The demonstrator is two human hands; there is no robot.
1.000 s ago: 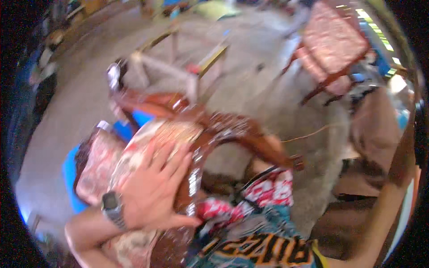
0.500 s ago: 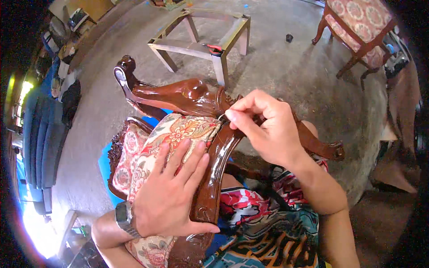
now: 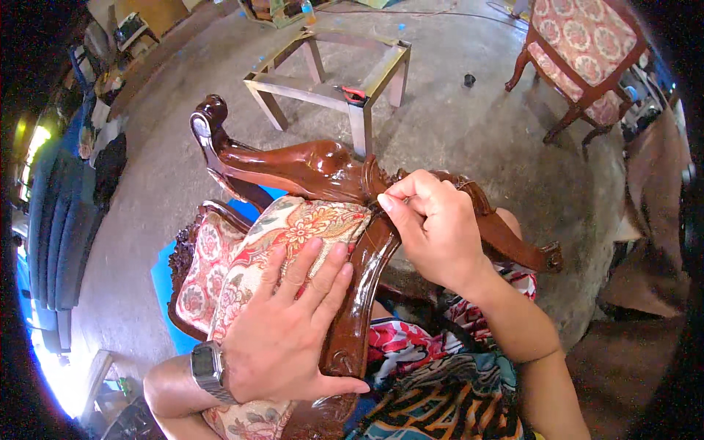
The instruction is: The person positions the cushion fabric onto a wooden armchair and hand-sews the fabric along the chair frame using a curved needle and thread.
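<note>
A carved, glossy brown wooden chair [image 3: 286, 167] lies on its side across my lap, its curved legs pointing away. My left hand [image 3: 286, 323] rests flat with fingers spread on the seat's floral fabric [image 3: 293, 231], its thumb reaching over the polished wooden rail [image 3: 359, 293]. My right hand [image 3: 440, 231] pinches thumb and forefinger together at the seat corner, where fabric meets the leg. A thin strand shows at these fingertips in the earlier picture; now it is barely visible. Left of my hand is the chair's pink-patterned padded back [image 3: 209, 271].
Ahead stands a bare wooden frame [image 3: 330, 95] with a red-handled tool [image 3: 352, 94] on it. Another upholstered chair [image 3: 583, 44] is at the far right. Dark rolled material [image 3: 62, 227] stands at the left. A blue sheet [image 3: 167, 293] lies under the chair.
The view has shifted slightly. My right hand stays pinched by the seat corner, and the pale strand seen before at its fingertips hardly shows. My left hand keeps its place on the fabric.
</note>
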